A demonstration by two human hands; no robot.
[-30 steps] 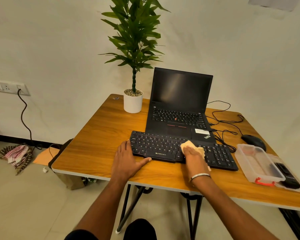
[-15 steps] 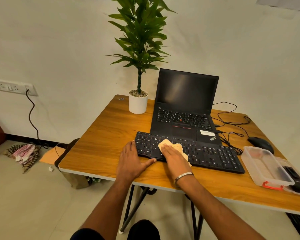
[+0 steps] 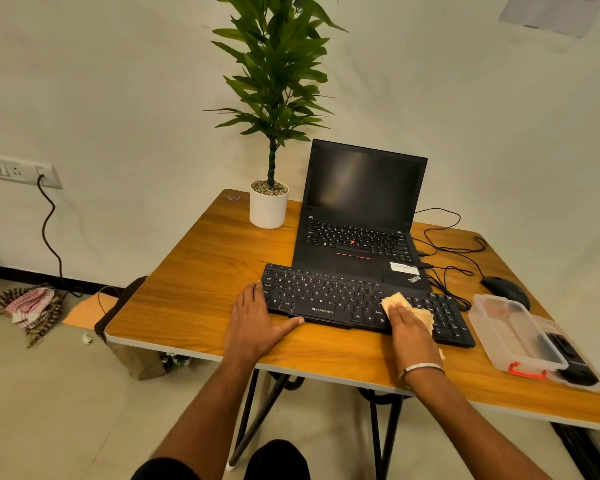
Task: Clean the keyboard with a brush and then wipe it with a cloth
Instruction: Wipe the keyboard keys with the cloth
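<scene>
Off the left end of the keyboard (image 3: 326,299), your left hand (image 3: 257,323) lies flat on the counter (image 3: 194,292). Its grip is released and the thumb runs along the front edge, seemingly to brace it. Right of the keyboard's middle, your right hand (image 3: 409,332) presses the cloth (image 3: 394,301) onto the keys with straight fingers, grip released too. Neither hand holds a brush, so brushing looks done and wiping is under way. The number pad at the right end probably remains.

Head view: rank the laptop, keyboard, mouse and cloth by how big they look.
1. laptop
2. keyboard
3. mouse and cloth look about alike. The right hand hides part of the cloth, so I won't rank them.
</scene>
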